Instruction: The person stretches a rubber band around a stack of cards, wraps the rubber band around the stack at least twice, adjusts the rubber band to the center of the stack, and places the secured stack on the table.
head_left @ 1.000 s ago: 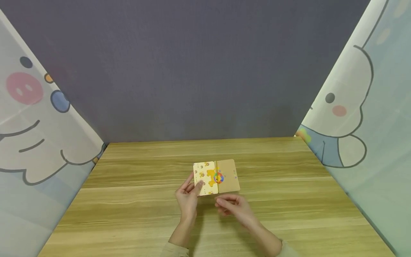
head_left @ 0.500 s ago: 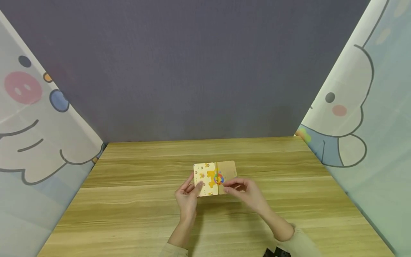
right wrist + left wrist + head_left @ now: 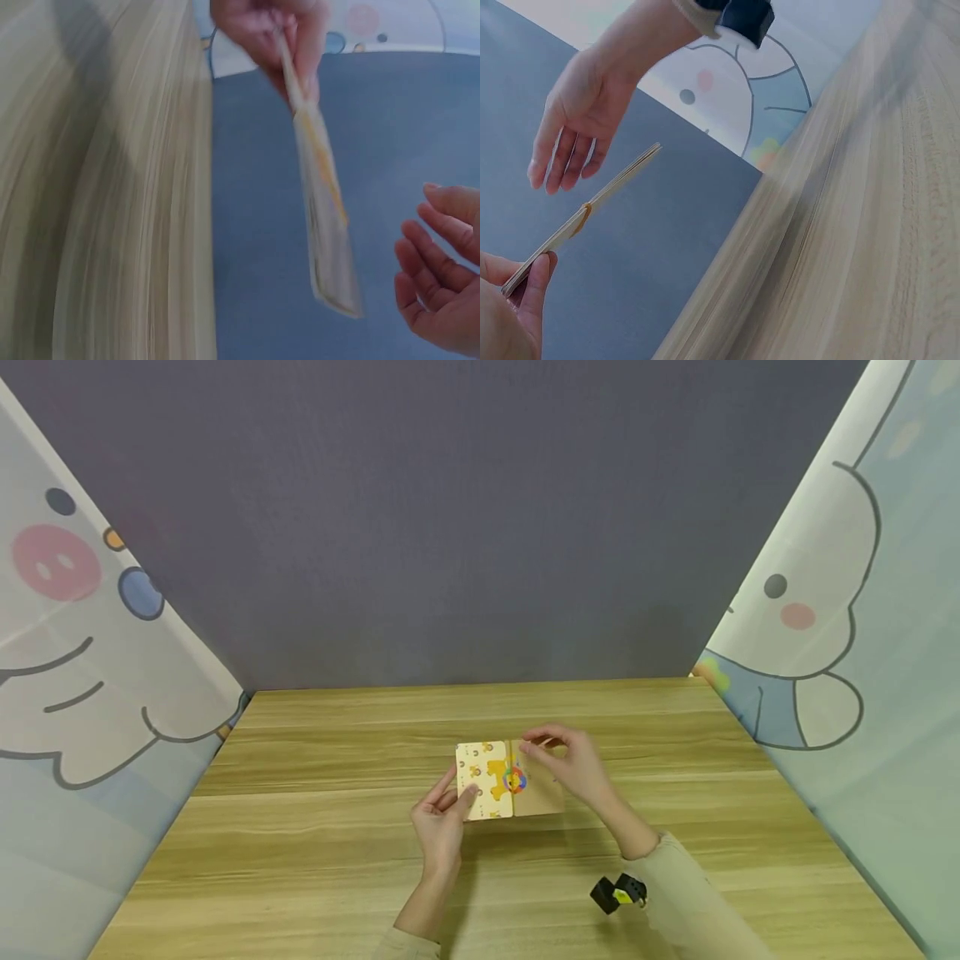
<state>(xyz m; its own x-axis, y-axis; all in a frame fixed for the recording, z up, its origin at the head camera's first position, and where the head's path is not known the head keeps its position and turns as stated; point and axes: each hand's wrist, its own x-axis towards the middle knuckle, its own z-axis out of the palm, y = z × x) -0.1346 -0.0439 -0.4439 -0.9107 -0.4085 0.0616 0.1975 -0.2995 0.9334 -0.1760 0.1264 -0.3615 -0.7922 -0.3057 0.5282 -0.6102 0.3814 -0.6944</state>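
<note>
A small flat square booklet (image 3: 483,777), cream with a yellow animal print on its left half and plain tan on its right, is held above the table. A yellow-orange rubber band (image 3: 583,219) runs round its middle; edge-on, it looks like thin stacked layers. My left hand (image 3: 441,831) pinches the left end, thumb on the printed face and fingers behind. My right hand (image 3: 581,768) hovers by the upper right part, covering some of it in the head view. Both wrist views show the right hand's fingers (image 3: 420,281) loosely bent, apart from the booklet, with nothing between them.
The wood-grain table (image 3: 315,852) lies below the hands. A dark grey panel (image 3: 465,527) stands at its back edge, and cartoon-printed curtains (image 3: 907,693) flank both sides. A black wrist device (image 3: 618,893) sits by the right sleeve (image 3: 686,889).
My right hand has risen from below the booklet, past its right half, to its upper right. The left hand keeps its hold and has barely moved.
</note>
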